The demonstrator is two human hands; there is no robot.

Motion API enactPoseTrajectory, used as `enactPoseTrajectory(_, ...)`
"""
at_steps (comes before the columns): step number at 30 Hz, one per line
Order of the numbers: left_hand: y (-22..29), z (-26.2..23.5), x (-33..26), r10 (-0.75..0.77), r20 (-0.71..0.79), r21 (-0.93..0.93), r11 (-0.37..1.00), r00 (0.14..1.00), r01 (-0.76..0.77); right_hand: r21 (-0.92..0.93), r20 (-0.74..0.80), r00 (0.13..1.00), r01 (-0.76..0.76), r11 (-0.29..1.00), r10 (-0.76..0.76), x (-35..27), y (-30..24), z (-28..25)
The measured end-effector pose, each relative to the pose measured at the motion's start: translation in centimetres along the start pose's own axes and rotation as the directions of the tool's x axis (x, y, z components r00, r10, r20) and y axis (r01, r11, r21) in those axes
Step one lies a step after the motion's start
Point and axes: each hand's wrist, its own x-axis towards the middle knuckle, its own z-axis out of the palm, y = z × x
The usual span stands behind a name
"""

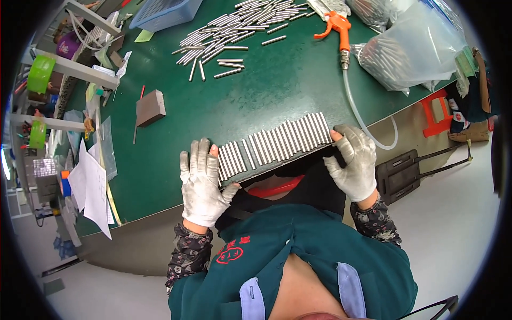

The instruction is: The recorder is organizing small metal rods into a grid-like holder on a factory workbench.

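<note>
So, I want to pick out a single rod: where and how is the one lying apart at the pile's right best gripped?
Probably at its middle: the rod is thin, straight and lies flat on the green table, so a pinch across its two long sides should suit. Come from above and the near side, since the pile lies left and beyond.

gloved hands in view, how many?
2: the left hand at the left end of the row of metal rods, the right hand at its right end. Others could be hidden.
</note>
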Motion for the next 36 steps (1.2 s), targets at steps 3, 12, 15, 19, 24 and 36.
enactPoseTrajectory(3,0.2,0.2,0.1,0.007,0.029,-0.016,1.000,1.000,-0.006,-0.026,0.005,1.000,-0.003,1.000,0.003,0.0,-0.2,0.3)
enactPoseTrajectory(12,2.3,0.5,1.5,0.018,0.039,-0.102,0.995,0.999,-0.014,-0.144,-0.076,0.997,-0.015,0.989,0.004,0.9,-1.2,0.8)
enactPoseTrajectory(15,2.3,0.6,1.6,0.024,0.021,-0.121,0.992,0.999,-0.021,-0.118,-0.066,0.997,0.019,0.993,-0.027,1.0,-1.1,1.2)
enactPoseTrajectory(19,2.4,0.6,2.1,0.023,0.018,-0.105,0.994,1.000,-0.021,-0.093,-0.075,0.996,0.029,0.995,-0.036,1.4,-0.8,1.4)
enactPoseTrajectory(24,4.1,-0.4,4.9,0.065,-0.005,-0.099,0.993,0.998,-0.065,-0.095,-0.087,0.995,0.048,0.994,-0.056,1.7,-0.9,1.3)
enactPoseTrajectory(36,4.7,-2.9,8.8,0.194,-0.090,-0.140,0.969,0.977,-0.205,-0.064,-0.069,0.997,0.012,0.998,-0.017,0.9,-0.9,1.0)
